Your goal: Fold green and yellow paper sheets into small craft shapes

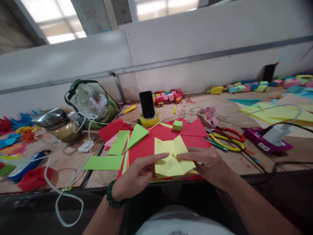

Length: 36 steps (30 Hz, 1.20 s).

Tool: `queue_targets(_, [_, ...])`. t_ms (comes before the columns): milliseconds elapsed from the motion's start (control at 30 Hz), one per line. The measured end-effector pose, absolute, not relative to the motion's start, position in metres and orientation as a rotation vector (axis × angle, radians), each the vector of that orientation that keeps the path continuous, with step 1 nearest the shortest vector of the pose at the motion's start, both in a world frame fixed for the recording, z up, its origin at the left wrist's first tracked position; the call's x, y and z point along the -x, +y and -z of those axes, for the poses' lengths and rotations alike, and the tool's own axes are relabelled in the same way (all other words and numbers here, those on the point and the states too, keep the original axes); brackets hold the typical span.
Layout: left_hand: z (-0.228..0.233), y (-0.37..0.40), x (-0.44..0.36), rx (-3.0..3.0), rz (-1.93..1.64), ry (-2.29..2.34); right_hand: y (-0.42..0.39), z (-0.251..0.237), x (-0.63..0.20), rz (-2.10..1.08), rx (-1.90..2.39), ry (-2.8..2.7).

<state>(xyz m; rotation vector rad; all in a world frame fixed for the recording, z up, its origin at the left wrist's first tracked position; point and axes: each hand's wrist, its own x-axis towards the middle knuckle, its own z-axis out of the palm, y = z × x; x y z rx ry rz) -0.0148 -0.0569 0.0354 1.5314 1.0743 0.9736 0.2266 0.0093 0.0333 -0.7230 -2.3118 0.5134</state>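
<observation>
A pale yellow sheet of paper (172,166), creased and with its corners folded up, lies on a stack of red paper (141,147) at the table's front edge. My left hand (137,176) rests at its left side, the index finger stretched across it and the other fingers loosely curled. From the right, my right hand (207,163) grips the yellow sheet's edge, fingertips near its middle and thumb mostly hidden. Just behind the sheet sits a small green paper cube (177,125). Folded green paper (137,136) and a green strip (104,162) lie to the left.
Scissors with red and yellow handles (228,138), a pink glue gun (211,117) and a purple power strip (266,140) are on the right. A phone (147,104) stands behind the paper. Left are a lidded glass jar (57,125), a bag (93,101) and a looped white cable (49,176).
</observation>
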Motion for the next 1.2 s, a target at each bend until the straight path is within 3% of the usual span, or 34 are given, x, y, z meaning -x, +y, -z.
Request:
queue_targets(167, [-0.035, -0.054, 0.008, -1.607, -1.037, 1.002, 0.002, -0.033, -0.225, -0.626, 0.697, -2.262])
queue_targets(400, [-0.027, -0.056, 0.003, -1.536, -1.157, 0.919, 0.000, -0.028, -0.226, -1.083, 0.749, -2.207])
queue_targets(633, [-0.021, -0.058, 0.005, -1.550, -1.196, 0.899, 0.000, -0.030, -0.219, -1.092, 0.649, -2.014])
queue_targets(1033, [-0.010, -0.057, -0.020, -1.042, -1.448, 1.159, -0.013, -0.014, -0.193, -1.406, 0.945, -1.438])
queue_targets(1200, [-0.011, -0.055, -0.021, -1.042, -1.441, 1.203, -0.012, -0.016, -0.186, -1.400, 0.915, -1.310])
